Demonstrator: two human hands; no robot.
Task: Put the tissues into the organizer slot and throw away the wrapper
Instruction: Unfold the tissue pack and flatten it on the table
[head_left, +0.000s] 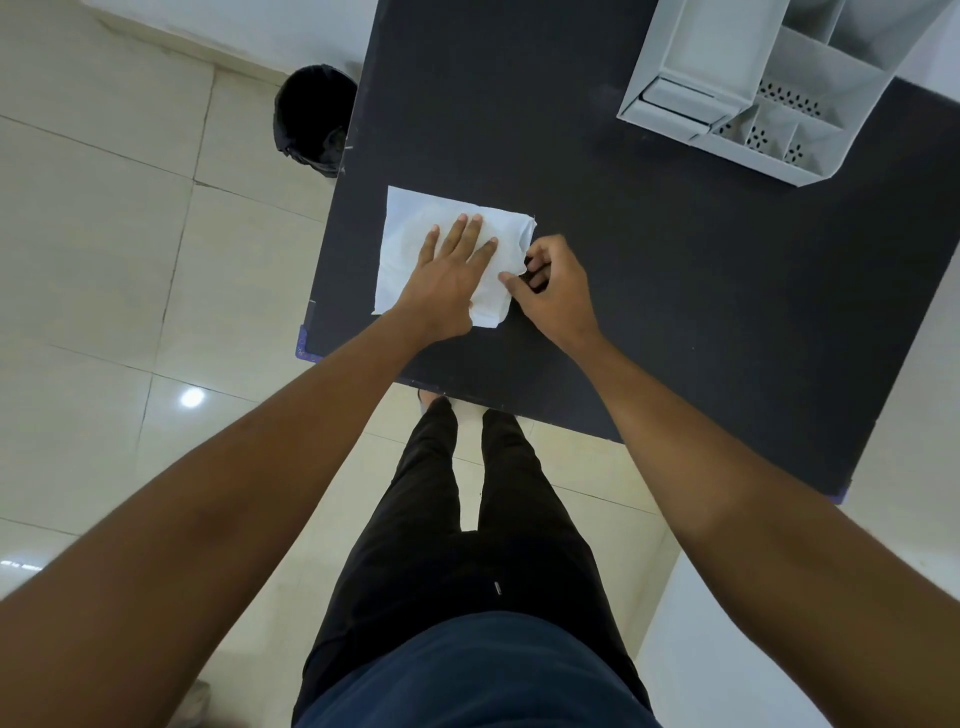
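Left hand (451, 270) lies flat, fingers spread, on the tissue pack (415, 244) near the desk's (675, 312) left edge — right hand (553, 291) fingers pinch its wrapper end

No legible text — no labels, brands, numbers anywhere

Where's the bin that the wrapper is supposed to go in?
In the head view, the black bin stands on the tiled floor just off the table's far left corner, up and left of the tissue pack.
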